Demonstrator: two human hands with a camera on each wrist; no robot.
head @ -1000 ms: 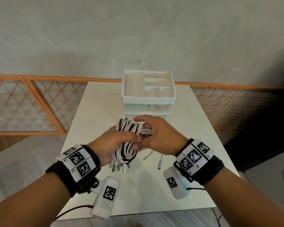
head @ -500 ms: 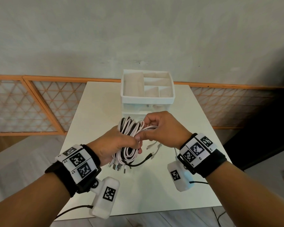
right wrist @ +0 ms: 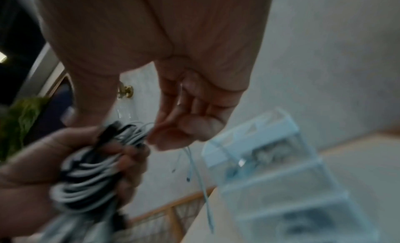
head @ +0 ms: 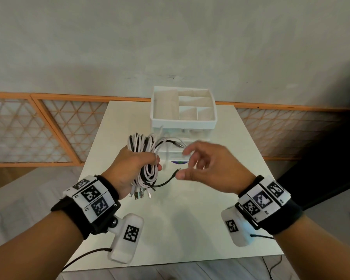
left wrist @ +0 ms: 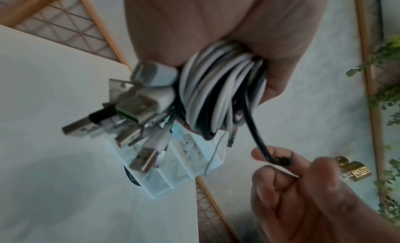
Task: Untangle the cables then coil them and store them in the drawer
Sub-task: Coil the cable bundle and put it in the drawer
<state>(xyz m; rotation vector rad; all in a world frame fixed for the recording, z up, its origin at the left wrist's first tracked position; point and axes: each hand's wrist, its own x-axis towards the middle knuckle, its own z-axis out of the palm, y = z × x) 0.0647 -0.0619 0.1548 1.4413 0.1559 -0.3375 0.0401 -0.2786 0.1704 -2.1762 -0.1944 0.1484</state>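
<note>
My left hand point(head: 137, 164) grips a coiled bundle of white and black cables point(head: 143, 146) above the white table point(head: 190, 223). Several USB plugs point(left wrist: 129, 120) stick out below the fist. One black cable end point(head: 170, 179) curves off the bundle to the right, and its tip lies against the thumb of my right hand point(head: 198, 166). That hand hovers beside the bundle, fingers loosely curled, gripping nothing that I can make out. A thin white strand point(right wrist: 180, 92) crosses its fingers in the blurred right wrist view. Behind the hands stands the white drawer organiser point(head: 183, 122).
The organiser has an open-topped divided tray point(head: 166, 106) above clear drawers point(head: 190, 132). A small dark round object point(head: 179, 162) lies on the table in front of it. An orange lattice rail point(head: 49, 126) runs behind the table, beneath a grey wall.
My right hand has let go of the bundle and moved away to the right. The loose cable ends have swung up and outward. The left hand has raised the bundle a little.
</note>
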